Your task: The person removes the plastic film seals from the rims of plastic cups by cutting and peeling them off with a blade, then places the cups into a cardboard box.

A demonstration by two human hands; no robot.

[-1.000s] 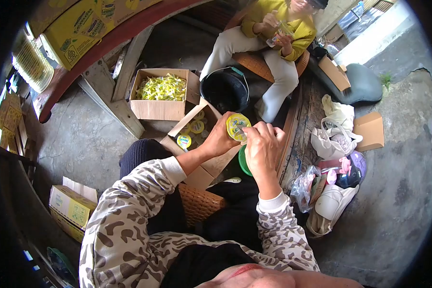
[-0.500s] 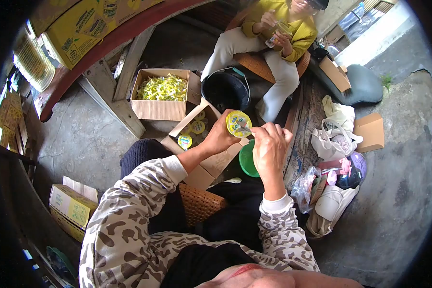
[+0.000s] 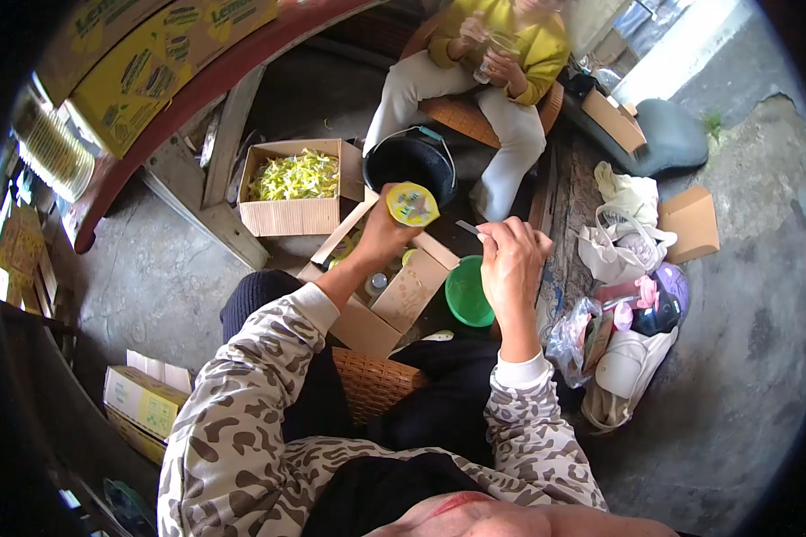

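Observation:
My left hand [image 3: 387, 231] is wrapped round a sealed drink cup [image 3: 412, 205] with a yellow printed lid, tilted toward me. My right hand [image 3: 512, 251], fingers pinched, grips a small knife [image 3: 467, 227]; its flat metal blade points left toward the cup, a short gap away. Its handle is hidden in my fingers. Below my left hand stands an open cardboard box [image 3: 412, 288] with several cups inside, partly covered by my forearm. A green basin [image 3: 469, 292] sits below my right hand, and a black bucket [image 3: 407, 159] is just beyond the cup.
A carton [image 3: 288, 218] of yellow-green strips [image 3: 295, 175] stands at the back left. Opposite me sits a person in a yellow top [image 3: 542, 54], holding a clear cup [image 3: 500, 49]. Bags [image 3: 613, 255] and a helmet [image 3: 672, 291] lie on the right. Printed cartons [image 3: 143, 85] are stacked upper left.
The blade has come off the lid and my right hand is apart from the cup. My left hand has moved the cup left, toward the bucket, uncovering more of the green basin.

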